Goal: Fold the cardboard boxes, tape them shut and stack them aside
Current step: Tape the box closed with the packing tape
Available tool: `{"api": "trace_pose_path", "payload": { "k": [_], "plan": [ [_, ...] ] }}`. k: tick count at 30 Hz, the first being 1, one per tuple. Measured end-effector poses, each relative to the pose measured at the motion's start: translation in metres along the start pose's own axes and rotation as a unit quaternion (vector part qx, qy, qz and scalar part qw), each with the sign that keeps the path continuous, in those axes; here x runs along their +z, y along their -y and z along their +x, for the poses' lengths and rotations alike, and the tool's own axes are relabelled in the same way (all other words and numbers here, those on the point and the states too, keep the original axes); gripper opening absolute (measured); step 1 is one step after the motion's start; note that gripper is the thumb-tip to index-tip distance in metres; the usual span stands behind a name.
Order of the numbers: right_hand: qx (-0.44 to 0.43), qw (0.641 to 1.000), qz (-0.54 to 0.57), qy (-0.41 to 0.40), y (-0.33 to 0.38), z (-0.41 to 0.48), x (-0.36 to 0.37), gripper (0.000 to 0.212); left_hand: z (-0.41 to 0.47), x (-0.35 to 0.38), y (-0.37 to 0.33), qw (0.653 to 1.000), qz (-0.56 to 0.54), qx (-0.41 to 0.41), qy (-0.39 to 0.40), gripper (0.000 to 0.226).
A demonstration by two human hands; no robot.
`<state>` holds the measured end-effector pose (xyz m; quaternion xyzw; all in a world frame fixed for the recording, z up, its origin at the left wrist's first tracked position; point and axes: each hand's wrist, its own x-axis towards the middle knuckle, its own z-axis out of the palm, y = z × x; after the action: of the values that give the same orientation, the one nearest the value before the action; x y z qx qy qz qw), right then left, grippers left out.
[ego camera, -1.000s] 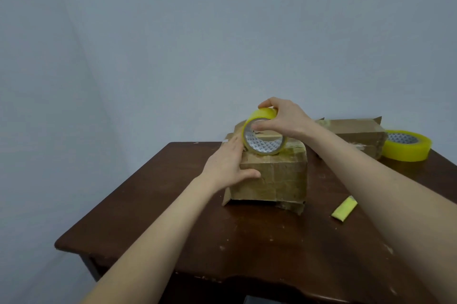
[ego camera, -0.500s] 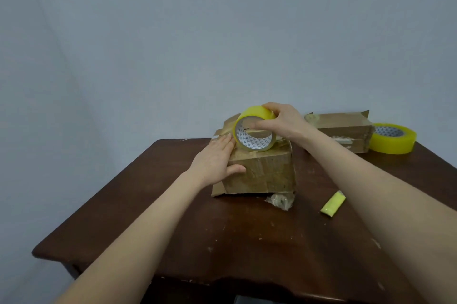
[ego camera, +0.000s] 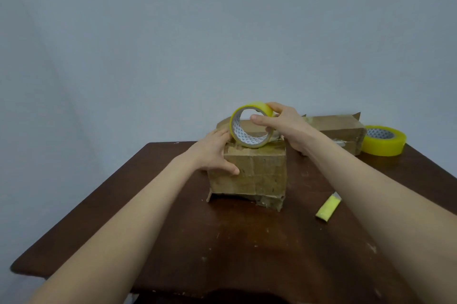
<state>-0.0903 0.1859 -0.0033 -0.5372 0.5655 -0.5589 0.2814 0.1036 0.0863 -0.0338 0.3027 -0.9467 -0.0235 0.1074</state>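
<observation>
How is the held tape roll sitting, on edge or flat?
On edge: tape roll shows its open core, rim on the cardboard box.

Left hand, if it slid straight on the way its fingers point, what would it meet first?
The left hand would probably meet the yellow roll of tape that the right hand holds on the brown cardboard box; depth unclear.
</observation>
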Motion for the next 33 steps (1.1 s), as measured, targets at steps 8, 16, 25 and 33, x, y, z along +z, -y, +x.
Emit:
{"api": "trace_pose_path", "payload": {
  "k": [8, 16, 25, 33],
  "plan": [
    [-0.015, 0.999, 0.028, 0.042, 0.003, -0.004, 0.060, 0.058, -0.059, -0.012, 0.033, 1.000, -0.013, -0.027, -0.009, 0.098],
    [-0.003, 0.999, 0.015, 0.044, -0.006, 0.008, 0.067, 0.049, -0.048, 0.002, 0.038, 0.996, -0.015, -0.086, 0.022, 0.111],
    [0.006, 0.999, -0.044, 0.026, -0.034, 0.022, 0.053, 0.073, -0.026, 0.018, 0.027, 0.996, 0.067, -0.054, 0.012, 0.108],
    [-0.047, 0.993, -0.112, 0.007, -0.033, 0.025, 0.039, 0.058, -0.022, 0.031, 0.019, 0.999, 0.029, -0.036, 0.002, 0.096]
  ]
}}
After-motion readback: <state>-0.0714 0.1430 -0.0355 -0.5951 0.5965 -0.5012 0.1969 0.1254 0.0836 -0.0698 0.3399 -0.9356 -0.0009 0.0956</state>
